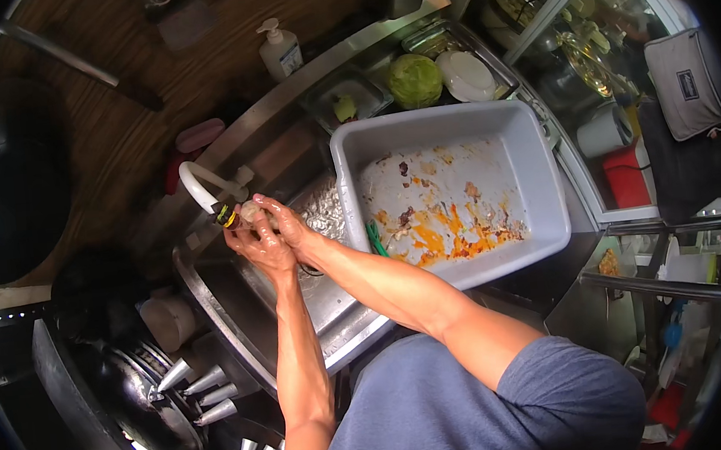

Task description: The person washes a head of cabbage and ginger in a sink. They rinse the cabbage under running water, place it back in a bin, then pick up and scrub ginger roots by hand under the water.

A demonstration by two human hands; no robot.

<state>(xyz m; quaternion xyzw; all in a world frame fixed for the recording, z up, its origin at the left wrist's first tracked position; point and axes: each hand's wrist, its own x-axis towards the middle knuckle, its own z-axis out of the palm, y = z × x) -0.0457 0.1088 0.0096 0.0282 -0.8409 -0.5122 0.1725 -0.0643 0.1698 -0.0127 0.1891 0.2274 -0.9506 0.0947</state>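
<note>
Under the mouth of a white curved faucet [204, 186], my left hand [265, 249] and my right hand [287, 226] are cupped together, both wet. Between them is a small pale, rounded thing [252, 212]; what it is cannot be told. Black and yellow wrapping [226, 216] is around the faucet's end. Below the hands lies a stainless steel sink [336, 314], with rippling water at its right side. A grey plastic tub [444, 115], its bottom smeared with orange and brown food scraps, stands to the right of my hands. A green object [376, 239] lies against its left wall.
Behind the tub are a green cabbage [415, 80], white dishes [468, 76] and a metal tray [440, 37]. A pump bottle [281, 50] stands at the back ledge. Several pans [138, 405] with metal handles are stacked at lower left. A glass-fronted cabinet [591, 70] borders the right side.
</note>
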